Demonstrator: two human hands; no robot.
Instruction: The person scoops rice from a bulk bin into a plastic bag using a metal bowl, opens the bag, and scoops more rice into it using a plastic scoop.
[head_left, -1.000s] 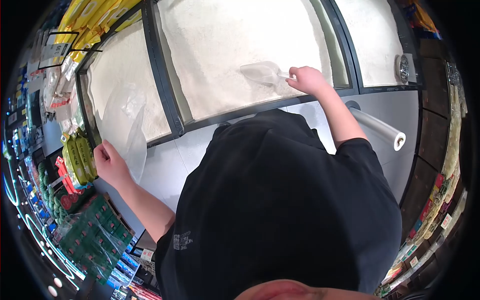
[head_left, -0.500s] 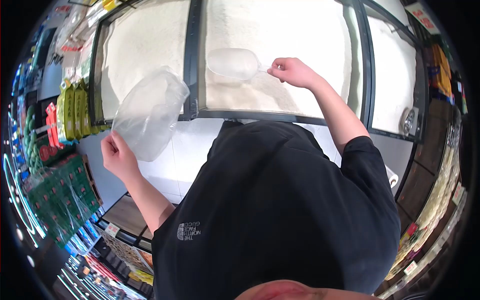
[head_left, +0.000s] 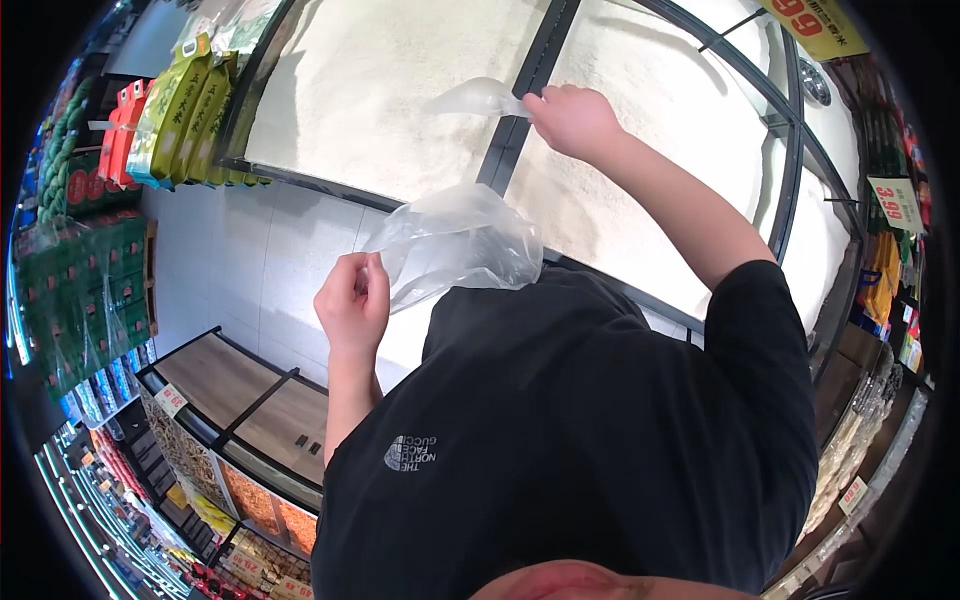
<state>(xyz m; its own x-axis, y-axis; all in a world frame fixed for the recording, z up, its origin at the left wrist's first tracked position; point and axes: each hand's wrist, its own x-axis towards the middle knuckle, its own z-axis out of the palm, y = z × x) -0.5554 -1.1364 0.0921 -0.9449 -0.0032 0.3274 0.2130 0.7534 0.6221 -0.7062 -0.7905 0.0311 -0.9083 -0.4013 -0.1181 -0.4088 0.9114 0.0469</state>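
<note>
The scoop point(head_left: 472, 98) has swung past the divider point(head_left: 500, 155), right hand point(head_left: 575, 122) closed on its handle point(head_left: 516, 105); left hand point(head_left: 355, 300) pinches the slippery-looking, floppy plastic bag point(head_left: 470, 245), perhaps by its edge.

A clear scoop point(head_left: 475, 98) hovers near a crinkled, translucent bag point(head_left: 468, 236).

- One left hand point(head_left: 355, 305) at nine o'clock; one right hand point(head_left: 575, 122) at one
- One clear plastic bag point(head_left: 460, 240), just twelve-ward of centre
- One scoop point(head_left: 475, 98) at twelve
- At least three bins point(head_left: 546, 50), eleven to three
- One yellow price sign point(head_left: 815, 25) at two
- At least three green packs point(head_left: 190, 115) at ten
</note>
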